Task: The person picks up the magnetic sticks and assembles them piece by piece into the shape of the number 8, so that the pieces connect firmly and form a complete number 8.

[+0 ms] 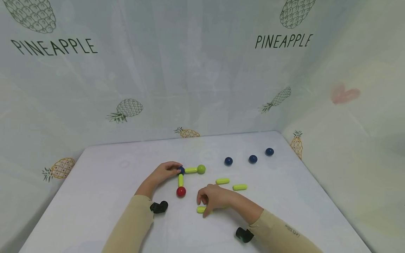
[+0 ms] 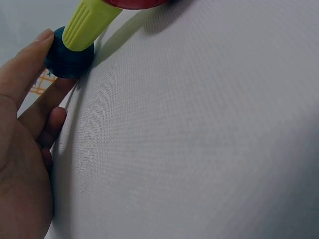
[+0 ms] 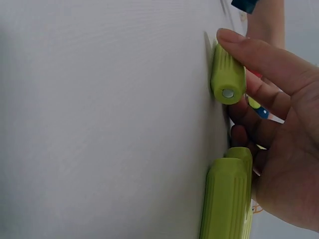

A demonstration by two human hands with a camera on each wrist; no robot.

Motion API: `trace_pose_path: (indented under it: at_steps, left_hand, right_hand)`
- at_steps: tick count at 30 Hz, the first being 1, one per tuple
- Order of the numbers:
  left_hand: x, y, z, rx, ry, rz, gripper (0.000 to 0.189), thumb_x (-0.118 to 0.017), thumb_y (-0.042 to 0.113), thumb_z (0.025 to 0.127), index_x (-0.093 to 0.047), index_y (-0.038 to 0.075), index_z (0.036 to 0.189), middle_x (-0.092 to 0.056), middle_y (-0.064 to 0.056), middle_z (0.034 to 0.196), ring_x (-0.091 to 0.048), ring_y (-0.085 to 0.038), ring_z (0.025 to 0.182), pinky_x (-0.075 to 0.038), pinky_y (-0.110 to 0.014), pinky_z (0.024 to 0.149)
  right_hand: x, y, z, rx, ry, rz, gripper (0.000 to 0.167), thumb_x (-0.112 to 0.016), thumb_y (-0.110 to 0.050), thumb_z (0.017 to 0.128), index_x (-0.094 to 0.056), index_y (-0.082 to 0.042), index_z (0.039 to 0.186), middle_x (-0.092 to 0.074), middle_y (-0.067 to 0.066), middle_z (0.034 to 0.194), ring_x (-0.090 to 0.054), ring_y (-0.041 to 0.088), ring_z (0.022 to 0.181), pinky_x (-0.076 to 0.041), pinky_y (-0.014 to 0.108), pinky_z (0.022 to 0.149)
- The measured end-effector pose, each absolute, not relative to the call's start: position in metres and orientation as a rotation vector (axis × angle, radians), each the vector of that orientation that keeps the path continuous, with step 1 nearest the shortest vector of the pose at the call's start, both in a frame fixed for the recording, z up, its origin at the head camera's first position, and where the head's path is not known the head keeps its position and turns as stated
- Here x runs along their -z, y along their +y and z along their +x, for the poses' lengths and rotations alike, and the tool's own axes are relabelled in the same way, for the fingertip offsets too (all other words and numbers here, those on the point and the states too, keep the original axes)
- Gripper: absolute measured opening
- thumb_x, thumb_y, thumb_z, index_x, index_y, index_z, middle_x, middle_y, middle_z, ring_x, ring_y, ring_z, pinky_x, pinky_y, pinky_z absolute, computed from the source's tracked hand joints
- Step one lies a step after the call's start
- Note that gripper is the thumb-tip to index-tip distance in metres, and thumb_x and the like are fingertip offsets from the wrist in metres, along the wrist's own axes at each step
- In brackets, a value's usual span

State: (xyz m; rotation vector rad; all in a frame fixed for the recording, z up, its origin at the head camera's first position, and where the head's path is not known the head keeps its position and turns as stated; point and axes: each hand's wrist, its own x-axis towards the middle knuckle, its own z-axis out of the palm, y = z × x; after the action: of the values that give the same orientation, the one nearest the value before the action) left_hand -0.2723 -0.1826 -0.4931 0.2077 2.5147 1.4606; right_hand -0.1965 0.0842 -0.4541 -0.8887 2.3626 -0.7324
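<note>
Thumb and fingers of my left hand (image 1: pixel 164 172) pinch a dark blue ball (image 1: pixel 181 170), the corner of an L-shaped piece of magnetic rods and balls. From that ball one yellow-green rod (image 1: pixel 191 170) runs right to a green ball (image 1: pixel 201 169). Another rod (image 1: pixel 180 180) runs toward the person, ending in a red ball (image 1: pixel 181 192). My right hand (image 1: pixel 216 196) has its thumb and curled fingers about a loose yellow-green rod (image 3: pixel 229 74) lying on the table; a small metal disc shows in its end. Beside that palm, in the right wrist view, lie more rods (image 3: pixel 224 194), mostly hidden in the head view.
Two loose rods, one nearer (image 1: pixel 223 181) and one farther right (image 1: pixel 240 187), lie beyond the right hand. Three dark blue balls (image 1: pixel 228 161) (image 1: pixel 253 159) (image 1: pixel 269 151) stand toward the back right. Pineapple-print cloth (image 1: pixel 190 88) hangs behind the white table (image 1: pixel 110 175).
</note>
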Motion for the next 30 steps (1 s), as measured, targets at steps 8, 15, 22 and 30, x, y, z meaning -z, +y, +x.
trace_pose_path:
  at_steps: [8,15,22,30]
  left_hand:
    - [0.492,-0.1816,-0.2729,-1.439,2.523,0.196,0.031,-0.07,0.029,0.091,-0.069,0.018,0.119,-0.063,-0.001,0.121,-0.054,-0.022,0.11,-0.039,-0.048,0.101]
    - [0.4896,-0.1812,-0.2743,-1.449,2.507,0.201,0.031,-0.07,0.029,0.091,-0.069,0.019,0.12,-0.063,-0.001,0.121,-0.053,-0.022,0.11,-0.039,-0.048,0.102]
    - [0.4904,-0.1816,-0.2746,-1.457,2.493,0.187,0.031,-0.07,0.03,0.091,-0.069,0.019,0.12,-0.062,-0.002,0.122,-0.052,-0.023,0.113,-0.037,-0.049,0.103]
    - [0.4912,-0.1823,-0.2763,-1.463,2.481,0.168,0.032,-0.07,0.03,0.091,-0.069,0.018,0.12,-0.062,-0.002,0.122,-0.052,-0.024,0.113,-0.037,-0.049,0.103]
  right_hand:
    - [0.4521,0.0842,-0.196,0.614,2.384,-0.912,0.032,-0.09,-0.021,0.068,-0.063,-0.027,0.085,-0.051,-0.01,0.072,-0.045,0.005,0.068,-0.037,0.021,0.062]
    - [0.4506,0.0848,-0.1971,0.549,2.399,-0.955,0.03,-0.089,-0.021,0.071,-0.063,-0.029,0.085,-0.051,-0.011,0.072,-0.044,0.005,0.074,-0.037,0.023,0.067]
    - [0.4519,0.0844,-0.1999,0.563,2.369,-0.949,0.029,-0.088,-0.019,0.073,-0.064,-0.028,0.086,-0.053,-0.01,0.073,-0.047,0.006,0.072,-0.04,0.022,0.065]
    - [0.4461,0.0845,-0.2041,0.642,2.294,-0.893,0.028,-0.087,-0.013,0.073,-0.065,-0.025,0.085,-0.053,-0.008,0.074,-0.049,0.006,0.07,-0.042,0.021,0.063]
